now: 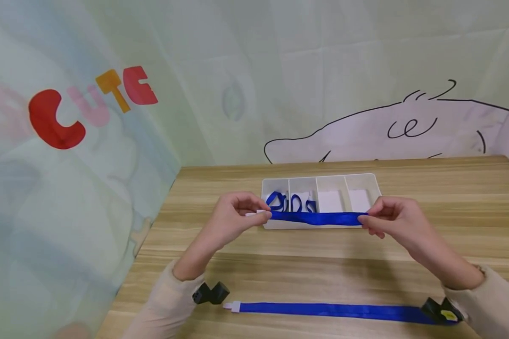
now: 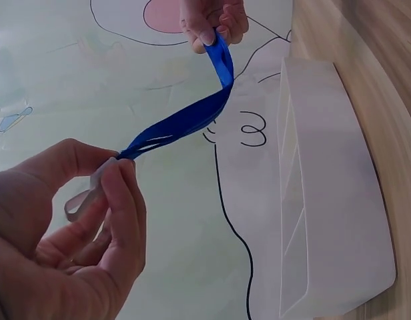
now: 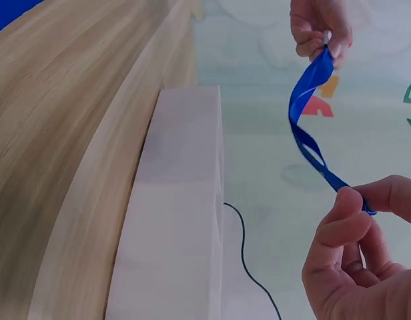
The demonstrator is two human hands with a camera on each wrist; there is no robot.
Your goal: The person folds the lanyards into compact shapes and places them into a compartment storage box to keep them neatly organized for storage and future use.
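Note:
A blue lanyard (image 1: 316, 218) with a pale plastic clip (image 2: 85, 195) at one end stretches between both hands in the head view, in front of a white divided box. My left hand (image 1: 237, 212) pinches the clip end between thumb and fingers. With thumb and forefinger, my right hand (image 1: 396, 219) pinches the other end of the strap. Both wrist views show the strap raised, its layers twisted and slightly parted. A second blue lanyard (image 1: 322, 309) lies straight along the table near the front, its white clip at the left and its right end partly behind the right wrist camera.
The white box (image 1: 280, 225) has several compartments in a row. Coiled blue lanyards (image 1: 276, 200) sit in its two left compartments. Under it is a wood-grain table (image 1: 288, 268). A printed cloth backdrop (image 1: 246, 56) rises behind and to the left.

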